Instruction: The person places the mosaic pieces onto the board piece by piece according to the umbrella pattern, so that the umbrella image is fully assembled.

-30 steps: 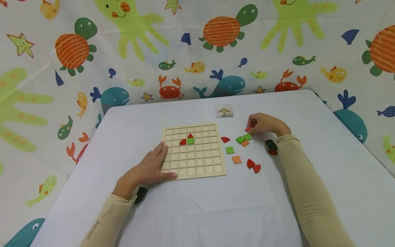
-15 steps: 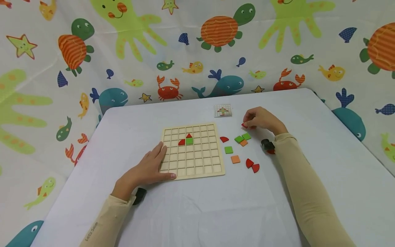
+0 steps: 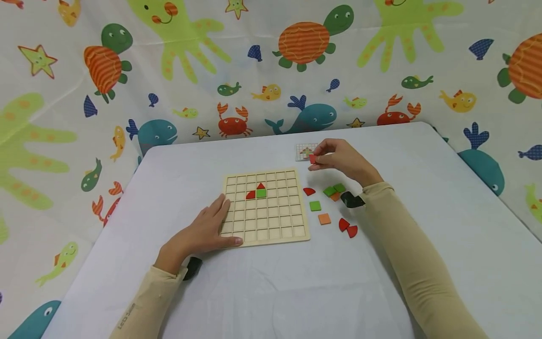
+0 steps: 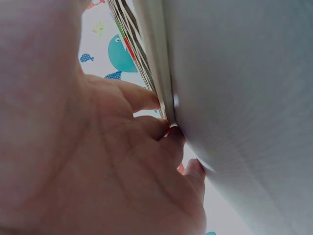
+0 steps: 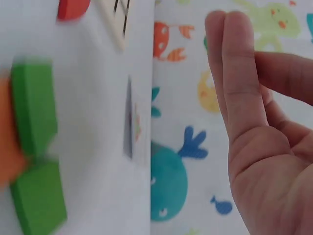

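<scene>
My left hand (image 3: 203, 228) lies spread at the near left corner of a wooden grid board (image 3: 275, 219), straight fingers along its left edge and thumb on its near edge. In the left wrist view, the fingertips touch the board's side (image 4: 159, 54). On the board sit a red triangle (image 3: 261, 186), a red quarter-circle tile (image 3: 251, 195) and a green square tile (image 3: 261, 193). My right hand (image 3: 349, 162) pinches a small red tile (image 3: 312, 159) between thumb and fingers, raised over the table. The right wrist view hides that tile behind the fingers.
A small pattern card (image 3: 301, 153) lies behind the board, partly overlapped by the right fingers. Right of the board are green tiles (image 3: 315, 206), orange tiles (image 3: 324, 219) and red quarter-circles (image 3: 352, 231). A printed cloth (image 3: 190, 94) hangs behind the white table (image 3: 275, 292).
My right hand has moved left and away from me, carrying the red tile from beside the loose tiles to in front of the card. The left hand and board stay put.
</scene>
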The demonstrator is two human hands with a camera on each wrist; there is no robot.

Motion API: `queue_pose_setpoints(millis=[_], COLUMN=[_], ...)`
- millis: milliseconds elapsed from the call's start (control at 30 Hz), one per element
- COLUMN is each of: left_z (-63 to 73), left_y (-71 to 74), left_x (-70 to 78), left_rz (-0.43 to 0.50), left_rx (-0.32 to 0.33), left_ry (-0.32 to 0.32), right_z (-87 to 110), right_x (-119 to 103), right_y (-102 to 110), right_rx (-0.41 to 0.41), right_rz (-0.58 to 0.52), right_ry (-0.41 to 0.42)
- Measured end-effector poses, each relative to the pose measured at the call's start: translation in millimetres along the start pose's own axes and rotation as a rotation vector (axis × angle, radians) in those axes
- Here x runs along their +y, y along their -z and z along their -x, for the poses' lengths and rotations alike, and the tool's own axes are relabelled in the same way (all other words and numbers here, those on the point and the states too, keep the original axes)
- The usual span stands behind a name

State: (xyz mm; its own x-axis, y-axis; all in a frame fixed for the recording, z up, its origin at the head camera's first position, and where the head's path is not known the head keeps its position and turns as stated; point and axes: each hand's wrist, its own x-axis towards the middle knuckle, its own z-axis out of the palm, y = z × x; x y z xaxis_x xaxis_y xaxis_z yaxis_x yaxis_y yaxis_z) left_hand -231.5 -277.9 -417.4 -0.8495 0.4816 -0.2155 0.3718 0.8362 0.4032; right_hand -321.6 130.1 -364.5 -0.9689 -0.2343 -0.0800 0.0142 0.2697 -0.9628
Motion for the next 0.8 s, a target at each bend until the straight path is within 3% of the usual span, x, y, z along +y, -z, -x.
queue_pose_setpoints(millis=[267,400,600,800], left_z=[-2.0,-3.4,-4.2,-2.7], left_y=[-2.2,-3.4,-3.0,-0.8], left_x=[-2.4,-4.0,-5.4,-4.7], left_rz=[0.001,-0.005,-0.017,-0.010], left_rx=[0.003,0.000,0.001,0.002], left_ry=[-0.010,-0.005,-0.012,-0.014], right_z=[-2.8,-2.0,-2.8,-6.7], right_x=[-5.7,-6.0,-4.8,-3.9], right_y=[-36.7,-54.2,-77.1,-93.7], right_rx=[0.040,0.043,-0.017,-0.058], right_rz=[-0.027,-0.012,0.025,0.088], right_ry=[0.092,0.082,0.086,0.041])
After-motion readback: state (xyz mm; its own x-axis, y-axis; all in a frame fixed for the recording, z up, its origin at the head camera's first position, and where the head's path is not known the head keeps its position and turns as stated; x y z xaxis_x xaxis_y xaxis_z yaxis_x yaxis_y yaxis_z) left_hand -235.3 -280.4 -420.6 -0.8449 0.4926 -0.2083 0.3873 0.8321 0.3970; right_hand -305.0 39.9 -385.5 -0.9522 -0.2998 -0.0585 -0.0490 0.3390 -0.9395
